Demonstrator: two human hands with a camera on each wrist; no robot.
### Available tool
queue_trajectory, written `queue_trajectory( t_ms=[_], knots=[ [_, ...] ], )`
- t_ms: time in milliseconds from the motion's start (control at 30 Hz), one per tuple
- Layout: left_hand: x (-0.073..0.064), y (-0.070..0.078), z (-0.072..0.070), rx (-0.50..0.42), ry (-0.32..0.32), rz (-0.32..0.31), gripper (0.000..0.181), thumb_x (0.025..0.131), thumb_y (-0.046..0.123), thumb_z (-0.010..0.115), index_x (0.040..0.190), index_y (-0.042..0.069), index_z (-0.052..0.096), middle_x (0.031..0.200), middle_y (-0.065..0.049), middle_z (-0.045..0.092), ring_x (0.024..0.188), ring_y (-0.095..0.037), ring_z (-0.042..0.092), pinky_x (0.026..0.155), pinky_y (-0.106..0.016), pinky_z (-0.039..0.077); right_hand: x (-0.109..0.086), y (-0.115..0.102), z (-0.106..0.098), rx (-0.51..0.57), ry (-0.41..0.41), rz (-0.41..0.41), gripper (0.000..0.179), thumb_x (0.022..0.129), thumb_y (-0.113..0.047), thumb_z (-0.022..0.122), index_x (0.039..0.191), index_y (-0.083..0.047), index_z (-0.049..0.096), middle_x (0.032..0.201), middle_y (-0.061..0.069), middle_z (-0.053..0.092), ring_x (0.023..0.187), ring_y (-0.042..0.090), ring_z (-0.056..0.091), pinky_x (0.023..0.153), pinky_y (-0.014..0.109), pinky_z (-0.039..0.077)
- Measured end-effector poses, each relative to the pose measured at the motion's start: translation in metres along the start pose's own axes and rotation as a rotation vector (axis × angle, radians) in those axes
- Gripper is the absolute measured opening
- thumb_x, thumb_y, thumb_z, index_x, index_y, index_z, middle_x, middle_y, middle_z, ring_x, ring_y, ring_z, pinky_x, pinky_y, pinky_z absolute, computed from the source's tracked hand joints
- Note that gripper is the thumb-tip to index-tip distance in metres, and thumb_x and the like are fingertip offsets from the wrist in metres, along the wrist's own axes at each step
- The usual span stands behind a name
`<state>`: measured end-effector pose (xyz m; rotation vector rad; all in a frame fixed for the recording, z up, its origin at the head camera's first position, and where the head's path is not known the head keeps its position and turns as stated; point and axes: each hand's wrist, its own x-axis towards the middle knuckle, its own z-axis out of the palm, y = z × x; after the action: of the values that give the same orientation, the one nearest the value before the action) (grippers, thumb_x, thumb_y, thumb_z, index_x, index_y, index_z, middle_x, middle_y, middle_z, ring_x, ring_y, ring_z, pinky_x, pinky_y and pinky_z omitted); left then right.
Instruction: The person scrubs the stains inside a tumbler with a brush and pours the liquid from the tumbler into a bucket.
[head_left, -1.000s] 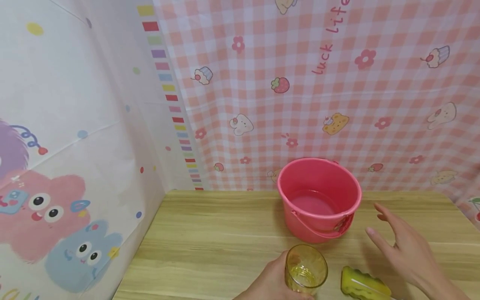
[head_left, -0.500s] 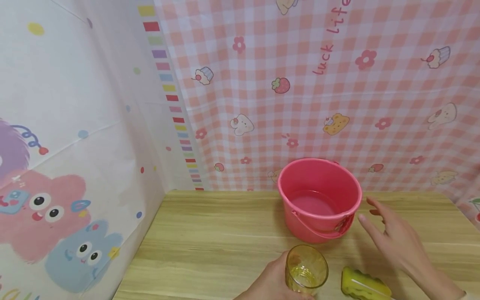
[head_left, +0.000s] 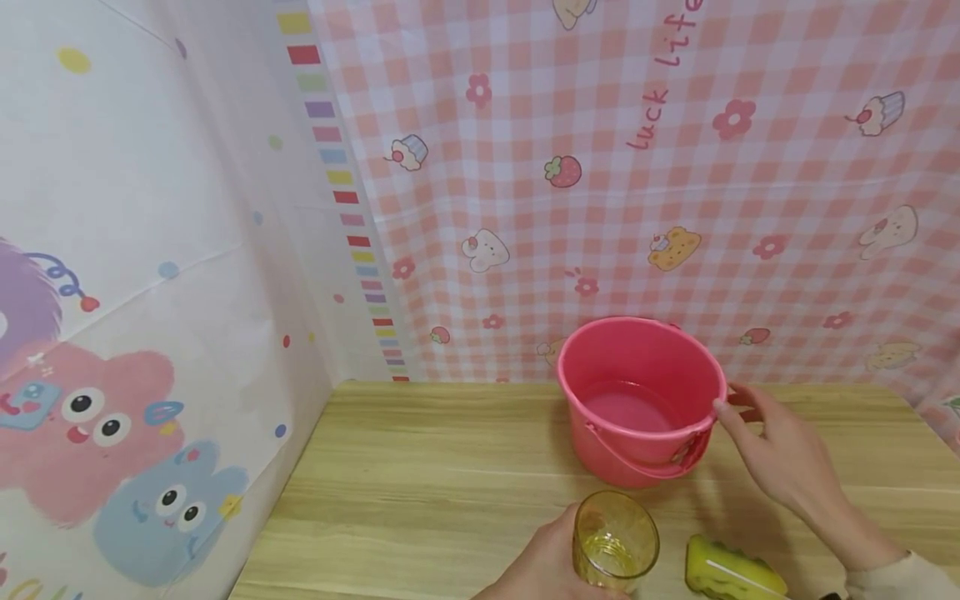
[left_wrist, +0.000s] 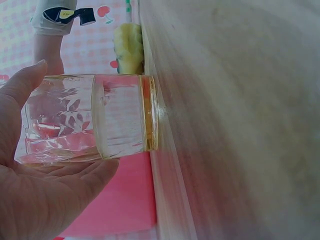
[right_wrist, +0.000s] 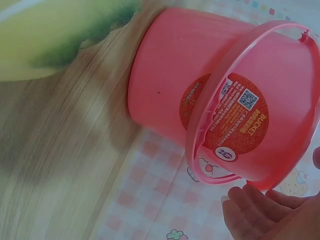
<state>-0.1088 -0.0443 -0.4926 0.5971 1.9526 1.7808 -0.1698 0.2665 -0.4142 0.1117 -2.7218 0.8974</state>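
Note:
My left hand (head_left: 540, 560) is wrapped around an amber-tinted clear drinking glass (head_left: 616, 529), upright at the table's near side. In the left wrist view the glass (left_wrist: 120, 117) has its base at the wood, with a line across its lower half. A pink bucket (head_left: 618, 454) stands behind it, its handle (right_wrist: 222, 82) hanging down in front. At the bucket's right side is my right hand (head_left: 791, 454), thumb tip at the rim and fingers loosely extended outside it. In the right wrist view the fingertips (right_wrist: 235, 200) lie right by the rim.
A yellow block with a wavy green edge (head_left: 731, 571) lies on the wooden table (head_left: 420, 475), right of the glass. A pink checked cloth (head_left: 510, 208) hangs behind the table. A white printed sheet (head_left: 202, 333) hangs at the left.
My right hand has moved left and slightly up to the bucket's rim. The left hand still grips the glass in the same place, and the bucket has stayed put.

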Motion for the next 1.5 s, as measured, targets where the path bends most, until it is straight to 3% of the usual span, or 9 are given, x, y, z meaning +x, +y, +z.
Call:
queue_trajectory(
  t_ms=[533,800,933,1133,1500],
  knots=[
    [-0.002,0.001,0.0,-0.046,-0.005,-0.04,0.08,0.078,0.01,0.093,0.141,0.036,0.052,0.129,0.014,0.065,0.123,-0.01,0.06,0.105,-0.027,0.049,0.015,0.007,0.002,0.022,-0.016,0.041,0.057,0.111,-0.043,0.046,0.136,0.006,0.06,0.12,0.029,0.069,0.105,0.048,0.066,0.075,0.053,0.055],
    [-0.003,0.0,0.001,-0.056,-0.017,-0.014,0.078,0.078,0.014,0.094,0.141,0.036,0.052,0.129,0.01,0.067,0.122,-0.013,0.062,0.105,-0.028,0.049,0.019,0.008,0.004,0.057,-0.018,0.062,0.053,0.111,-0.043,0.047,0.133,0.003,0.063,0.114,0.024,0.072,0.104,0.043,0.065,0.076,0.051,0.052],
    [-0.003,-0.001,0.0,-0.068,-0.022,-0.016,0.079,0.078,0.014,0.094,0.141,0.036,0.052,0.13,0.01,0.067,0.123,-0.013,0.062,0.105,-0.028,0.049,0.02,0.007,0.006,0.068,-0.003,0.064,0.049,0.111,-0.042,0.049,0.128,0.001,0.067,0.108,0.02,0.073,0.099,0.038,0.066,0.073,0.044,0.051],
    [-0.002,0.0,-0.001,-0.024,-0.015,-0.016,0.08,0.077,0.014,0.094,0.141,0.037,0.051,0.129,0.012,0.066,0.122,-0.009,0.061,0.104,-0.027,0.049,0.019,0.005,0.007,0.079,0.029,0.066,0.042,0.11,-0.04,0.05,0.114,-0.003,0.07,0.095,0.013,0.074,0.087,0.028,0.066,0.066,0.036,0.048],
    [0.0,0.002,0.0,0.082,0.013,-0.01,0.086,0.073,0.018,0.097,0.143,0.039,0.051,0.128,0.017,0.065,0.121,-0.006,0.06,0.106,-0.026,0.046,0.018,0.006,0.012,0.105,0.041,0.078,0.041,0.111,-0.037,0.048,0.109,-0.002,0.067,0.09,0.01,0.07,0.082,0.023,0.061,0.058,0.03,0.048]
  ],
)
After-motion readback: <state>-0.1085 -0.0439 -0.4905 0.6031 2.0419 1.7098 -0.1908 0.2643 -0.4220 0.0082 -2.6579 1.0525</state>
